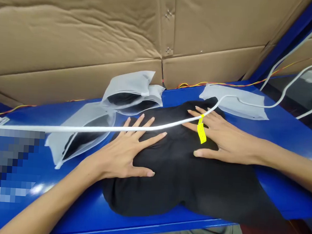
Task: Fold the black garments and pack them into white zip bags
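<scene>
A piece of black cloth [164, 189], its exact kind not clear, is spread over the blue table, and one end hangs past the front edge at the right. My left hand [124, 154] lies on its left part with the fingers spread. On the upper right part rests my right hand [224, 136], palm down and fingers apart. A white cable [155, 127] runs across the view in front of both hands. From it hangs a yellow tag [202, 132], which covers a bit of my right hand.
Frosted plastic bags [128, 86] with dark contents lie behind the cloth, and another open bag [64, 128] is at the left. A further frosted bag [239, 103] lies back right. Brown cardboard [98, 31] walls the rear of the blue table [85, 215]. Yellow-red wires [201, 84] run along it.
</scene>
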A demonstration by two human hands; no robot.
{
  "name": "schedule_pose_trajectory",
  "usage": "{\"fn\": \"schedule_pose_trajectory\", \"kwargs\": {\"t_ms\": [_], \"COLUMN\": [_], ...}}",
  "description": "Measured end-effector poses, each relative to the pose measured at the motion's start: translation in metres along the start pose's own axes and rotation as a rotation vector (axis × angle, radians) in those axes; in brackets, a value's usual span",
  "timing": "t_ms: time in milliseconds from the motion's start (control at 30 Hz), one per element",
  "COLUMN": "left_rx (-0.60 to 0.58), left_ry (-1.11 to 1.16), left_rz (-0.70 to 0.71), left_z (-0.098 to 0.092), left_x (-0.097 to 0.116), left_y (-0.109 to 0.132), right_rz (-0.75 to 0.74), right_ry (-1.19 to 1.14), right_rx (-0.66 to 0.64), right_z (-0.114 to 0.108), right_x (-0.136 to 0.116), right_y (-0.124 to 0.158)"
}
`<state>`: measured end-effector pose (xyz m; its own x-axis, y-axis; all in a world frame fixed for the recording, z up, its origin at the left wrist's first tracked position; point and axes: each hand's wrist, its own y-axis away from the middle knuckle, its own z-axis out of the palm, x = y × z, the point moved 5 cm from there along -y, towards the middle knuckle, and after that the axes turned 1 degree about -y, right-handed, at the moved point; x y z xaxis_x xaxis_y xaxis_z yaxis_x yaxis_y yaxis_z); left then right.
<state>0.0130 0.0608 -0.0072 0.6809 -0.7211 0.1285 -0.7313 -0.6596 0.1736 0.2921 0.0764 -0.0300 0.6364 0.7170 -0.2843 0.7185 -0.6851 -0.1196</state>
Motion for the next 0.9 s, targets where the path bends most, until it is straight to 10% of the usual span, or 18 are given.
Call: {"fn": "schedule_pose_trajectory", "kwargs": {"t_ms": [467,900], "left_rx": [0.071,0.614], "left_ry": [-0.003,-0.27], "left_rz": [-0.076,-0.612], "left_z": [0.003,-0.036], "left_x": [-0.002,-0.029], "left_y": [0.001,0.03], "right_rz": [-0.066,-0.055], "right_ry": [0.077,0.055], "right_rx": [-0.042,-0.038], "right_z": [0.013,0.013], "right_x": [0.001,0.004], "right_y": [-0.003,-0.002]}}
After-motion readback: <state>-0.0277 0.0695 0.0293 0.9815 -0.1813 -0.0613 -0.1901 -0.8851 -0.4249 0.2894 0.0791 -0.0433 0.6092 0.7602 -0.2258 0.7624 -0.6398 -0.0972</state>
